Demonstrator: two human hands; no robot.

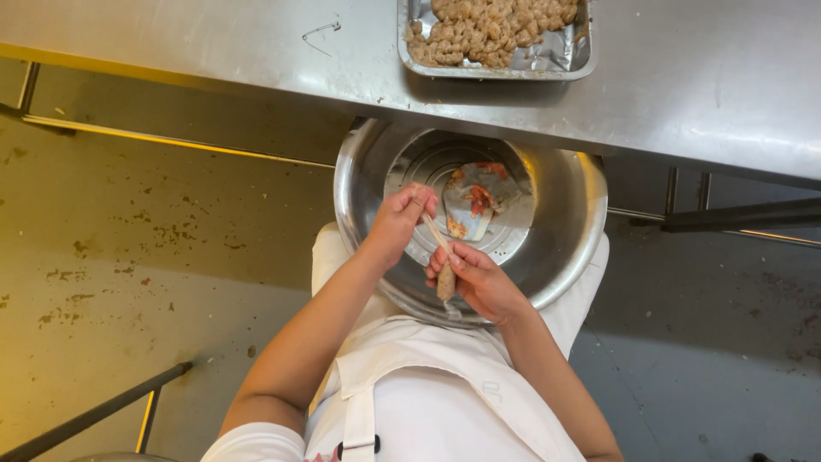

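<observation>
A large steel bowl [564, 231] rests on my lap, under the table's edge. Scraps of peel or shell [475, 201], grey and reddish, lie at its bottom. My left hand [398, 221] pinches the upper end of a thin pale strip [434, 231] over the bowl. My right hand [479, 281] grips a small beige-pink piece [445, 282], from which the strip runs up to my left hand. A small blade tip seems to stick out below my right hand, but I cannot tell for sure.
A steel table [684, 77] spans the top, with a foil-lined tray [560, 56] of beige peeled pieces [483, 30] near its edge. I wear a white apron [428, 393]. The stained floor [128, 257] lies left; a dark metal bar [94, 415] crosses the lower left.
</observation>
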